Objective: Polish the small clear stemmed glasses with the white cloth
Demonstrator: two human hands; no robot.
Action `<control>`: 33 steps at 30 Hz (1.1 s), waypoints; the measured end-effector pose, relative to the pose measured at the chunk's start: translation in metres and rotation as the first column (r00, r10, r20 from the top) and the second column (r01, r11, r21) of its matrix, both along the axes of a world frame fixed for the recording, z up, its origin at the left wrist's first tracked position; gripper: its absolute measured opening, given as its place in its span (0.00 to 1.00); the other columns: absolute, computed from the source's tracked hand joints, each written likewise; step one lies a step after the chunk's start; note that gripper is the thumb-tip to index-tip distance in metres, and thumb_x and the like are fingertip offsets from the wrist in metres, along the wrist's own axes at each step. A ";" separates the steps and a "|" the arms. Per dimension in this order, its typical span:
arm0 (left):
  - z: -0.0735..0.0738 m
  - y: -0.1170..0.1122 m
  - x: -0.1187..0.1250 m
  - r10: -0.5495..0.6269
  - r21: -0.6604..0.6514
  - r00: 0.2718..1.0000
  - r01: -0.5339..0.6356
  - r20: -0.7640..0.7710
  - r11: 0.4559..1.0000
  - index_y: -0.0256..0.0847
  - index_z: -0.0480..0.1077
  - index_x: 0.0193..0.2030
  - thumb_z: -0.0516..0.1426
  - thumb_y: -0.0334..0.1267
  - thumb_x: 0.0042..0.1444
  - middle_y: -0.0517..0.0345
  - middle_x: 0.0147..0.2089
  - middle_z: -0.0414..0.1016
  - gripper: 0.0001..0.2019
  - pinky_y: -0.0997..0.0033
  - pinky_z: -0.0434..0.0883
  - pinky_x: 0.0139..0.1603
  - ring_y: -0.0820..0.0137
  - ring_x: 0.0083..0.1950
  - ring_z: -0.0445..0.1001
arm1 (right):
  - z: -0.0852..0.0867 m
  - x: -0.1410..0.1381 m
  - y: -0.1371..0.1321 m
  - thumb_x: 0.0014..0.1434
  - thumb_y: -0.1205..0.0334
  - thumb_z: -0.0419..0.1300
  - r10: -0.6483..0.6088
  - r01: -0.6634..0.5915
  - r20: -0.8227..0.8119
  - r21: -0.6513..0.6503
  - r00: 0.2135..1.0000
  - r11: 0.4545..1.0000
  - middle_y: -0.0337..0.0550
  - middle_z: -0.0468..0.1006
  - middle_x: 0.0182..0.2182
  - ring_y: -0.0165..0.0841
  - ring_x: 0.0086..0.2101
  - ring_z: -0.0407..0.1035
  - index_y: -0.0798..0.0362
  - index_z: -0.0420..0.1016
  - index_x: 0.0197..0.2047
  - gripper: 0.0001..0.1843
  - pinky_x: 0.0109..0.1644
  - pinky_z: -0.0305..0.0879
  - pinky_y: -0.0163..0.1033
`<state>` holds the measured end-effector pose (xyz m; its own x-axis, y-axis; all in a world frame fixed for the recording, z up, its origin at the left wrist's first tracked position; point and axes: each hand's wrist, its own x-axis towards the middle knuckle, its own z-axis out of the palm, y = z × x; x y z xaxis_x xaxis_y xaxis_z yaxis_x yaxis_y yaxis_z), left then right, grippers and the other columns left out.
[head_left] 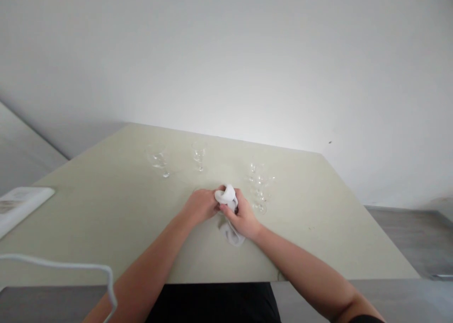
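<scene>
Left hand (200, 206), right hand (244, 219) (seemingly touching)

So the pale greenish table (106, 219) is taking up most of the view, and clear stemmed glasses are standing upright on it. One glass (158, 160) is sitting far left, a second glass (198, 154) is near it, and a cluster of glasses (261, 183) is bunching together further right. A flat white pad (21, 202) is lying at the left edge, and a white cable (71, 266) is looping across the bottom-left corner.

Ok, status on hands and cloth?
Gripping white cloth with left hand and right hand, over table. Behind stand clear glasses; nearest glass just beside right hand.
</scene>
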<state>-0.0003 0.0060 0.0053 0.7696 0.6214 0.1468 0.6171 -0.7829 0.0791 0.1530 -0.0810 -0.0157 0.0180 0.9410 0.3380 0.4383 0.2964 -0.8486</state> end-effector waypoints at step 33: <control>0.000 -0.008 0.007 0.213 -0.108 0.977 -0.215 -0.026 0.971 0.40 0.66 0.55 0.53 0.41 0.61 0.47 0.37 0.80 0.16 0.64 0.66 0.38 0.54 0.41 0.79 | 0.004 0.008 0.011 0.56 0.50 0.64 -0.008 -0.002 -0.094 -0.106 0.996 0.994 0.37 0.71 0.34 0.32 0.35 0.65 0.53 0.66 0.47 0.21 0.40 0.61 0.37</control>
